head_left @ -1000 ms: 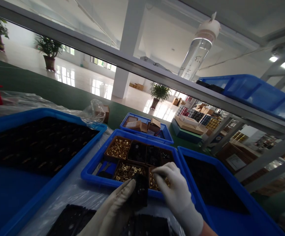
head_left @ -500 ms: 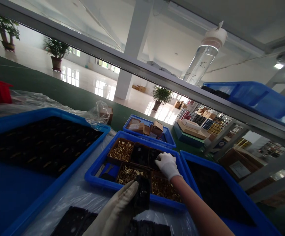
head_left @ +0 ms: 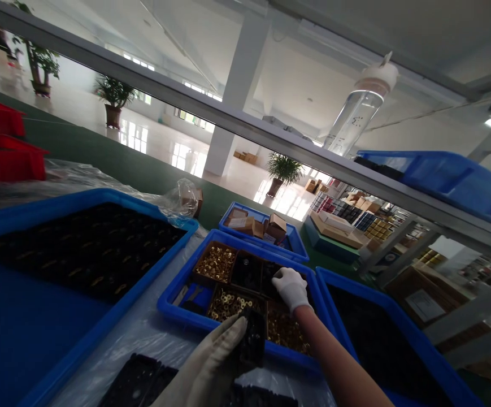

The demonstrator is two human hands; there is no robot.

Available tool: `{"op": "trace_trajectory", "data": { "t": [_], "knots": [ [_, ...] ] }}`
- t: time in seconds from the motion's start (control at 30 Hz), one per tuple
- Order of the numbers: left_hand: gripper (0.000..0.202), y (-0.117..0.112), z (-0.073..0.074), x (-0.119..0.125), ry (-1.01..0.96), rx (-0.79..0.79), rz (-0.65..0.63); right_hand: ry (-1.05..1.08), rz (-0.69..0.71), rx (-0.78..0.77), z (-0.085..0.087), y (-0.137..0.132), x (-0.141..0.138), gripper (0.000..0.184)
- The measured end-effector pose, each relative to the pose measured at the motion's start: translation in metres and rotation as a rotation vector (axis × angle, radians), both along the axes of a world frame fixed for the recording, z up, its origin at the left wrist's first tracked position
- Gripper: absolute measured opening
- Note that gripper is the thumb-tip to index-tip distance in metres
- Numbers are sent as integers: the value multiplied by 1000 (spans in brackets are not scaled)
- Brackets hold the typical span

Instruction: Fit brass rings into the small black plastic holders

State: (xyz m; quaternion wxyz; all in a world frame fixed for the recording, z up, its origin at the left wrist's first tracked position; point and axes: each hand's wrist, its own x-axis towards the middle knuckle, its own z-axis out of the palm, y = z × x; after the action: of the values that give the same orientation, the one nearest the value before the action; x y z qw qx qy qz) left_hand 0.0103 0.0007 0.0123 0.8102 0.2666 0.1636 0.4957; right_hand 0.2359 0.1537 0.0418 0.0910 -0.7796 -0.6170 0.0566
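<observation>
My left hand [head_left: 213,362], in a pale glove, grips a black plastic housing [head_left: 253,339] at the front edge of a blue tray [head_left: 181,314]. My right hand [head_left: 291,285], in a white glove, reaches into a dark compartment at the tray's back right. Its fingers are bent and closed, and what they hold, if anything, is hidden. Around it are boxes of small brass parts [head_left: 215,261], brass rings [head_left: 230,305] and more brass pieces [head_left: 287,333]. Further black plastic pieces [head_left: 137,381] lie on the plastic-covered table below my left hand.
On the left stands a large blue tray [head_left: 101,319] with rows of black parts; another blue tray [head_left: 319,277] is at right. Behind is a tray of cardboard boxes [head_left: 277,226]. Overhead, a shelf [head_left: 245,130] carries a water bottle [head_left: 357,113] and blue bin [head_left: 435,169]. Red bins [head_left: 10,161] sit far left.
The whole view has shifted slightly, so things appear further right and lower. My right hand stays at the dark compartment, and my left hand still holds the black housing.
</observation>
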Motion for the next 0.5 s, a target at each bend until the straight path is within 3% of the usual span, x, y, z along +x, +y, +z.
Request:
{"op": "trace_trajectory", "data": {
  "t": [0.1,0.27,0.4,0.5],
  "knots": [
    [30,5,0,5,5,-110,-8,194,81,84,6,-8,9,23],
    [41,6,-28,11,-83,-145,48,471,277,169,28,-51,6,19],
    [39,12,-51,15,-61,-126,71,526,425,203,45,-97,-18,13],
    [32,16,-69,16,10,-89,91,427,554,266,50,-122,-38,12]
  ]
}}
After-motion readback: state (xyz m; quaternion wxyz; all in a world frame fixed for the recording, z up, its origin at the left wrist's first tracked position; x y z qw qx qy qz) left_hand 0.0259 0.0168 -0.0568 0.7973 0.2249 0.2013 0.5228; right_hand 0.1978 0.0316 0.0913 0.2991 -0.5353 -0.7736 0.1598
